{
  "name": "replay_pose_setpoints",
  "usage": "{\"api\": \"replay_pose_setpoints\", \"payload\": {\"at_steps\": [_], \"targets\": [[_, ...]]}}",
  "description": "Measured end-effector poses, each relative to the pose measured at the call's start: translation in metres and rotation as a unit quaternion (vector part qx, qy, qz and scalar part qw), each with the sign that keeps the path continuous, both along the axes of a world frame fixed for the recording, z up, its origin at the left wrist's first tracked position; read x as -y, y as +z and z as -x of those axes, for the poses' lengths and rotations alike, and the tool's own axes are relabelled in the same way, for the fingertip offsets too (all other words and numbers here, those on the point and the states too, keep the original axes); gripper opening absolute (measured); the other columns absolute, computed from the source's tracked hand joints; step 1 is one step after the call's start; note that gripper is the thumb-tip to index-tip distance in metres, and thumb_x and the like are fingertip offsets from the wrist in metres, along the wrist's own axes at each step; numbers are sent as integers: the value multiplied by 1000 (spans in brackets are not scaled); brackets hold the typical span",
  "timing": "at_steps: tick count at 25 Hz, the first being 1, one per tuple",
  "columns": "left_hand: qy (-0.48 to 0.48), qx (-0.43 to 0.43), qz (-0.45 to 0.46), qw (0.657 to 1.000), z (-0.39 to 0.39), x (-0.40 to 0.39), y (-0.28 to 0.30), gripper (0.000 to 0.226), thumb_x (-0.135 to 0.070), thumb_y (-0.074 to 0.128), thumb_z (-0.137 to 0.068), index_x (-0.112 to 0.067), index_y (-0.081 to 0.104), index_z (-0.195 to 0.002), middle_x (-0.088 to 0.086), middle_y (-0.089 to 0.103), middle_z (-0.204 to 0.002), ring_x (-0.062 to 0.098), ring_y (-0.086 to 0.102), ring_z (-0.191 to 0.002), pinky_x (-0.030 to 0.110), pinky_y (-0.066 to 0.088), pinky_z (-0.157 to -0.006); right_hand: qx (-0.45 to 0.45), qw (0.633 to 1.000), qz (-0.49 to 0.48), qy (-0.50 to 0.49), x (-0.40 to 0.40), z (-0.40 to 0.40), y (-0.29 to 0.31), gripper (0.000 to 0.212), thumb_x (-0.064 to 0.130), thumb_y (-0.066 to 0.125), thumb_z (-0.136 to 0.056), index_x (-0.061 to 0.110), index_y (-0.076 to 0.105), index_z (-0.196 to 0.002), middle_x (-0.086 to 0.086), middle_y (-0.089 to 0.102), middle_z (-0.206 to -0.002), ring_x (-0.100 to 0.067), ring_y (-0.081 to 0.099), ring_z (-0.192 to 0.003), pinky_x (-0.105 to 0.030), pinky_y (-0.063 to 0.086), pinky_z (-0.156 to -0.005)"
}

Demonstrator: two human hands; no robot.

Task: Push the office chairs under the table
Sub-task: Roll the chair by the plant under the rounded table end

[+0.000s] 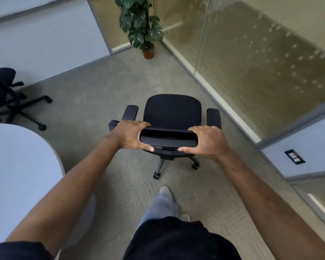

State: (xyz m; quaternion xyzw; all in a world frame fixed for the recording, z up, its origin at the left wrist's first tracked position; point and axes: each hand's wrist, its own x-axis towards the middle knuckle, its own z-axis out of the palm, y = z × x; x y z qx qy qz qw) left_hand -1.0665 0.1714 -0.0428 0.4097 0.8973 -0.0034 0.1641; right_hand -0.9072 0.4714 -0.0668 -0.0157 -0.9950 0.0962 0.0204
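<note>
A black office chair (173, 109) with armrests stands on the carpet in front of me, its seat facing away. My left hand (129, 135) grips the left end of its backrest top, and my right hand (208, 140) grips the right end. The round pale table (17, 175) lies to my left, apart from this chair. A second black office chair (6, 96) stands at the far left, beyond the table's edge, only partly in view.
A glass partition (251, 62) runs along the right side, close to the held chair. A potted plant (141, 27) stands in the far corner. A wall socket plate (295, 156) sits low on the right wall. Open carpet lies between the two chairs.
</note>
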Motion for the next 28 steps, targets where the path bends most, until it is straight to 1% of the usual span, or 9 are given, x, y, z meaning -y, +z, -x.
{"api": "replay_pose_setpoints", "payload": {"at_steps": [3,5,7,8,11,15,21,25,28], "targets": [[8,-31,0,999,10,-12,-2,128,-115,22,-54,-32,49,-147,-7,70,-132,23,67,-118,46,51,-102,-6,1000,3,16,-24,19,3,107,111,34,-67,31,68,-129,11,77,-114,-17,73,-107,-40,53,-94],[21,-64,-2,998,20,-26,-6,124,-114,19,-56,-30,55,-140,-6,73,-119,23,71,-108,42,53,-90,5,1000,4,25,-42,38,4,106,112,33,-66,34,66,-130,14,76,-116,-15,72,-108,-40,52,-95],[35,-84,-15,996,30,-41,-7,115,-113,22,-59,-28,60,-127,-5,74,-105,24,71,-96,38,47,-76,13,999,8,41,-60,60,5,105,113,33,-65,37,65,-130,16,74,-118,-14,70,-110,-39,50,-96],[42,-85,-21,995,36,-48,-7,113,-113,21,-59,-27,61,-122,-5,73,-99,24,71,-91,38,46,-73,17,999,11,48,-69,72,5,105,113,33,-64,37,64,-131,16,74,-119,-14,70,-111,-39,50,-97],[60,-87,-34,994,58,-67,-8,118,-115,13,-56,-24,60,-115,-2,73,-96,26,71,-88,40,50,-74,23,998,8,65,-94,109,7,106,113,36,-64,36,64,-133,16,74,-122,-14,70,-114,-40,51,-99],[84,-107,-49,989,90,-75,-11,117,-114,11,-57,-23,61,-111,-1,73,-91,26,71,-84,37,40,-69,8,995,-7,96,-113,156,5,100,111,39,-67,38,64,-130,17,74,-117,-14,71,-108,-37,51,-94],[133,-118,-44,983,120,-77,-11,119,-114,7,-57,-21,62,-108,0,73,-87,26,70,-81,37,35,-68,2,988,-6,153,-123,220,3,93,108,44,-69,39,62,-129,18,73,-116,-13,71,-106,-39,54,-94],[172,-124,-35,977,125,-81,-9,112,-111,16,-64,-18,62,-107,1,72,-82,26,69,-75,36,33,-66,-1,979,-14,204,-132,264,3,91,109,44,-69,41,61,-128,19,73,-116,-14,71,-104,-38,55,-90],[223,-126,-21,966,127,-87,-6,108,-109,21,-66,-18,61,-107,2,72,-83,27,69,-76,36,35,-67,8,967,-16,252,-138,300,6,98,109,41,-69,38,62,-132,15,73,-120,-15,71,-108,-40,54,-95]]}}
